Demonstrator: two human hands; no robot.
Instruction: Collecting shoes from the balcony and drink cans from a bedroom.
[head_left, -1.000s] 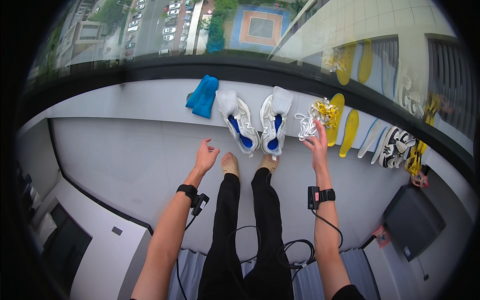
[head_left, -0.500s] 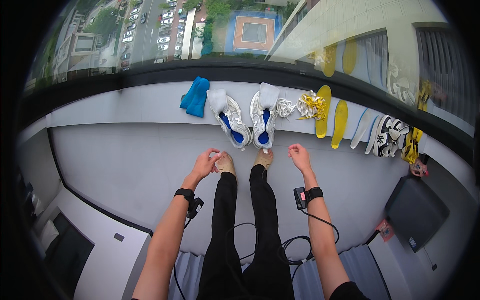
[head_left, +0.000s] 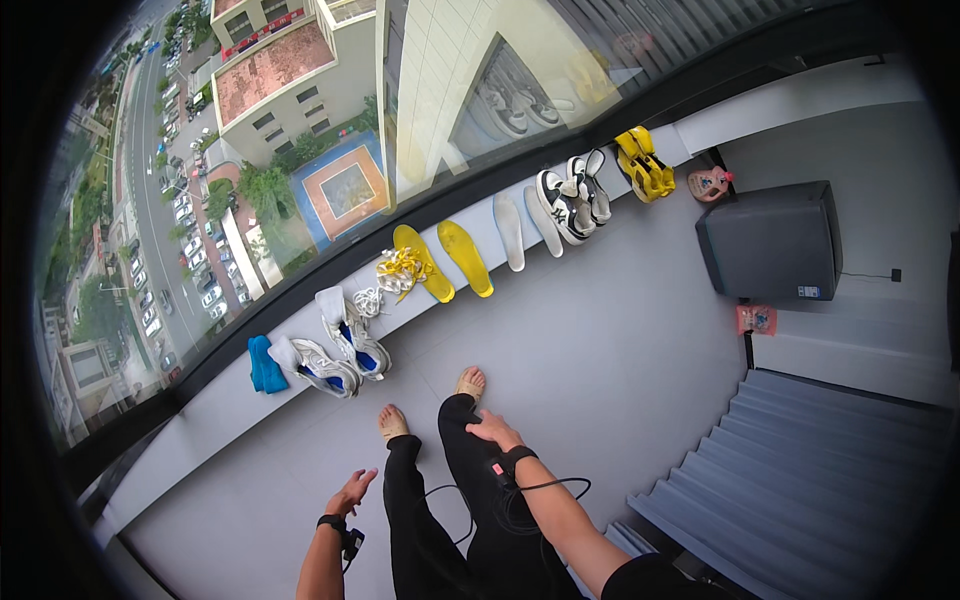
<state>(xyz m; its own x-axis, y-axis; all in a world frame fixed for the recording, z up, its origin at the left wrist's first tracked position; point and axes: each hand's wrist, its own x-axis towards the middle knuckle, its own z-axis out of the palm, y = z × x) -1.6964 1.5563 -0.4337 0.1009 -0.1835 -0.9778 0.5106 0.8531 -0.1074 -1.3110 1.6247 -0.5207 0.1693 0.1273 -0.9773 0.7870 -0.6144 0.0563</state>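
My left hand (head_left: 352, 492) hangs beside my left leg with nothing in it, its fingers loosely stretched. Over my right leg is my right hand (head_left: 495, 430), also bare, fingers extended; whether it touches the black trousers I cannot tell. Beyond my feet, a pair of white sneakers with blue linings (head_left: 322, 370) stands on the pale ledge (head_left: 225, 425). Teal insoles or cloths (head_left: 265, 365) lie left of them. To their right come white laces (head_left: 368, 301), yellow and white laces (head_left: 402, 270), yellow insoles (head_left: 466, 258) and pale insoles (head_left: 509, 230).
Farther right on the ledge are black-and-white sneakers (head_left: 572, 202) and yellow shoes (head_left: 645, 164). A dark grey boxy appliance (head_left: 770, 240) stands at the right, near pink packs (head_left: 757, 319). A grey corrugated curtain (head_left: 790, 470) fills the lower right. Black cable (head_left: 515, 510) loops by my right wrist.
My view has swung to the right, so the ledge now slants. Both hands have drawn back from near the white sneakers toward my legs. The items on the ledge appear unmoved.
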